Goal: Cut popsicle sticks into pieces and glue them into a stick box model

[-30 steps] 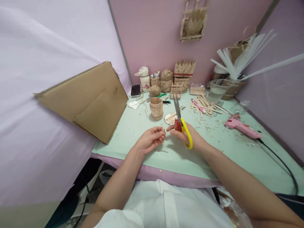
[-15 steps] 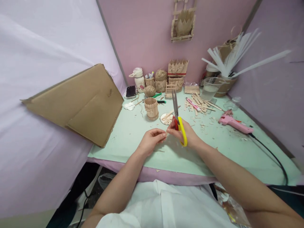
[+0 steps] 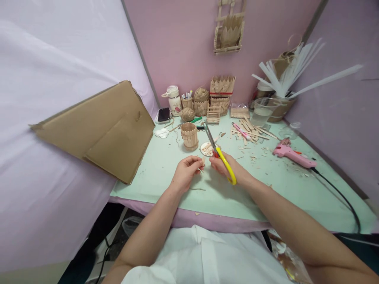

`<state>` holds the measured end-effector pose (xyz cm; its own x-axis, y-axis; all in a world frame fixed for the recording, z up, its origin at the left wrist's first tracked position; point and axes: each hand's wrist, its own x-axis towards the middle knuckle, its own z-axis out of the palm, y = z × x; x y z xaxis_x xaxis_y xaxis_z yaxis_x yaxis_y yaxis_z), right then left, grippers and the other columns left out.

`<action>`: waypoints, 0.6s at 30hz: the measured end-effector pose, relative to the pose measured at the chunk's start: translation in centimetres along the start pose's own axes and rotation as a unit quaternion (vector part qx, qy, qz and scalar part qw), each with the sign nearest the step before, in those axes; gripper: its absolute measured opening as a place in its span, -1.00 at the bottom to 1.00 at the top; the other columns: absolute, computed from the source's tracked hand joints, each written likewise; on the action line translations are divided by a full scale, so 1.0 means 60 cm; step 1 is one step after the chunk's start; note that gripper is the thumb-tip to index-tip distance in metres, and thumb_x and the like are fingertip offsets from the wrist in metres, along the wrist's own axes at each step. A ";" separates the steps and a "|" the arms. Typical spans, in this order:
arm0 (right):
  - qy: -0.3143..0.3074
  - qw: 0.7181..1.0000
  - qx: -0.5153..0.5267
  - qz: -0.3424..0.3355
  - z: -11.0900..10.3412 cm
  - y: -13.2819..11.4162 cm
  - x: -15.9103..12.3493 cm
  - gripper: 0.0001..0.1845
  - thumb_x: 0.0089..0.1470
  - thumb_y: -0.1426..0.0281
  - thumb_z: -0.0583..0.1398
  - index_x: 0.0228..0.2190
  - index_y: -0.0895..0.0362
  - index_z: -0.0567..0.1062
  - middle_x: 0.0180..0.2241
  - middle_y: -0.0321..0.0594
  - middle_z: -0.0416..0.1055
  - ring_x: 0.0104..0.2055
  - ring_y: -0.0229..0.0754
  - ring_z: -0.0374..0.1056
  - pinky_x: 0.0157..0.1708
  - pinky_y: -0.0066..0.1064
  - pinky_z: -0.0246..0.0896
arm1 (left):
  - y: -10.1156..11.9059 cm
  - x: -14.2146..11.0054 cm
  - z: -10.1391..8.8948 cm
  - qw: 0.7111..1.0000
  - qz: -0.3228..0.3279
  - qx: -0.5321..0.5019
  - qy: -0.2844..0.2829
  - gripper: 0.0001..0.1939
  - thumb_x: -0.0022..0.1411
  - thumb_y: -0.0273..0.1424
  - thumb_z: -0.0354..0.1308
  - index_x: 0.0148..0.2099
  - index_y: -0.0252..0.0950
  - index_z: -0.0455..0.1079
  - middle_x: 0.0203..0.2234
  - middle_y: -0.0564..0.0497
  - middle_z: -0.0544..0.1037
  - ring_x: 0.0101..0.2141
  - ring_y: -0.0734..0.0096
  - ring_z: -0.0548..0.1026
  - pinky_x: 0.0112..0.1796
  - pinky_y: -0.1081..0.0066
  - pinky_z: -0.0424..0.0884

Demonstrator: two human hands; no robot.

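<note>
My right hand [image 3: 222, 165] is closed around scissors [image 3: 226, 163] with yellow and red handles; their metal blades point up and to the left. Close by on the left, my left hand [image 3: 187, 171] pinches a small pale piece of wooden stick [image 3: 203, 161] between thumb and fingers. The two hands are slightly apart over the table's front half. Just beyond them stands a small round cup made of wooden sticks [image 3: 189, 137]. A white lid with wood bits [image 3: 206, 149] lies behind the scissors, partly covered by them.
A pink glue gun [image 3: 294, 155] with a black cord lies at the right. Loose wooden sticks [image 3: 250, 129], a clear plastic cup [image 3: 262, 112] and twine balls [image 3: 187, 114] sit farther back. A cardboard sheet [image 3: 100, 130] leans at the left.
My right hand has drawn slightly apart from my left, and the scissors have tilted to the left. The small piece of stick now shows more clearly in my left fingers.
</note>
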<state>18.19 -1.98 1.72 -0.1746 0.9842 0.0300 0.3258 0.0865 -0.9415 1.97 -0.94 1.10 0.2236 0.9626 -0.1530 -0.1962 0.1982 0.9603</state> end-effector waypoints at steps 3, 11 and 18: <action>0.010 0.996 -0.085 -0.013 -0.001 0.008 0.000 -0.66 -0.02 0.09 0.12 -0.50 0.08 0.18 -0.55 -0.41 0.13 -0.50 -0.30 0.07 -0.49 -0.46 -0.01 | 0.008 0.009 0.004 0.999 0.021 -0.021 0.026 -0.82 -0.10 -0.36 0.27 -0.42 -0.35 0.39 -0.57 0.07 0.42 -0.52 0.59 0.35 -0.48 0.54 0.22; 0.018 0.967 -0.253 0.023 -0.012 0.021 -0.019 -0.65 -0.04 0.06 0.14 -0.44 0.05 0.18 -0.49 -0.37 0.27 -0.51 -0.27 0.13 -0.52 -0.46 -0.04 | 0.014 0.037 0.019 0.994 0.082 -0.045 0.057 -0.81 -0.09 -0.38 0.24 -0.37 -0.35 0.37 -0.51 0.06 0.46 -0.52 0.61 0.39 -0.43 0.53 0.27; -0.030 0.976 -0.205 0.065 -0.036 0.000 -0.043 -0.59 0.00 0.00 0.08 -0.52 0.07 0.15 -0.56 -0.37 0.20 -0.51 -0.28 0.10 -0.52 -0.46 -0.02 | 0.012 0.045 0.052 0.998 0.049 -0.035 0.034 -0.82 -0.09 -0.41 0.23 -0.38 -0.37 0.38 -0.54 0.02 0.48 -0.51 0.57 0.42 -0.45 0.54 0.30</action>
<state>20.62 -4.17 2.37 -0.1563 0.9813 -0.1120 0.6907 0.0276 -0.7226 5.38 1.22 2.12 0.1360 0.9878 -0.0762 -0.2801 0.1121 0.9534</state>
